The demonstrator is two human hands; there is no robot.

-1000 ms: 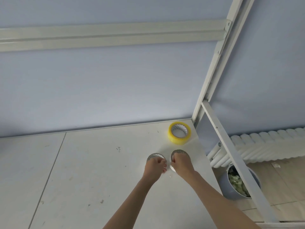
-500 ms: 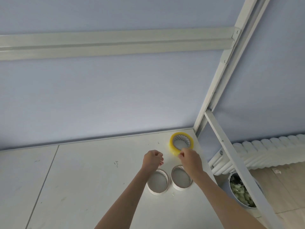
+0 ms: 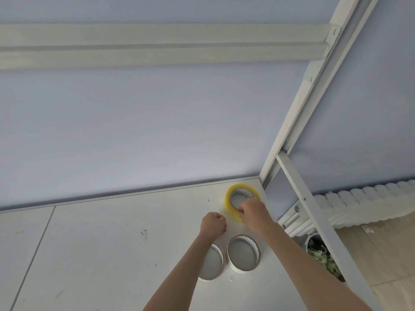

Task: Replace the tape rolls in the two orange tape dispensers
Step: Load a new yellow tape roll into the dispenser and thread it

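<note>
A yellow tape roll [image 3: 231, 199] lies at the far right corner of the white table [image 3: 101, 243]. My right hand [image 3: 253, 213] grips its near rim with the fingers curled over it. My left hand [image 3: 213, 224] hovers just left of the roll as a closed fist with nothing in it. Two empty white cardboard tape cores lie side by side nearer to me: the left core [image 3: 213, 263] is partly under my left forearm, the right core [image 3: 244, 254] is in full view. No orange dispenser is in view.
A white metal frame post [image 3: 298, 122] rises at the table's right corner, with a slanted bar [image 3: 318, 218] running down to the right. Beyond the edge are a white radiator [image 3: 363, 205] and a bin [image 3: 323, 257] with scraps on the wooden floor. A blue wall is behind.
Both hands left the two white cores and moved away from me toward the yellow roll. My right hand has now closed on the roll's near rim.
</note>
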